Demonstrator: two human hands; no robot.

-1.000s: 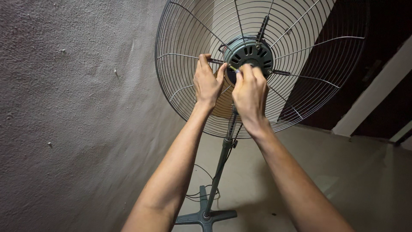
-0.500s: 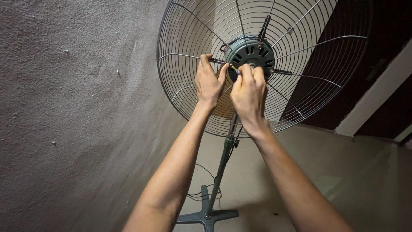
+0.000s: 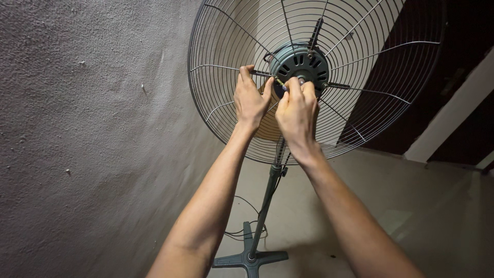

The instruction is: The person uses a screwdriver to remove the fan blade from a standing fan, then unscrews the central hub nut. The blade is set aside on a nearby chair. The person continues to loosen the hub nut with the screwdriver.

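A: Where are the hands?

B: Both are up at the motor (image 3: 300,64), the dark round housing at the middle of the fan's wire guard (image 3: 226,56). The left hand (image 3: 250,100) is just left of the motor, fingers curled shut around a guard spoke. The right hand (image 3: 297,110) is just below the motor, fingertips pinched on a small thing with a yellow-green tip (image 3: 280,82); what it is, I cannot tell.

A: And the fan itself?

B: It stands on a pole (image 3: 268,190) below the motor, ending in a cross-shaped base (image 3: 249,257) on the floor. A cord (image 3: 242,231) lies by the base. A rough wall (image 3: 77,128) is left of the motor.
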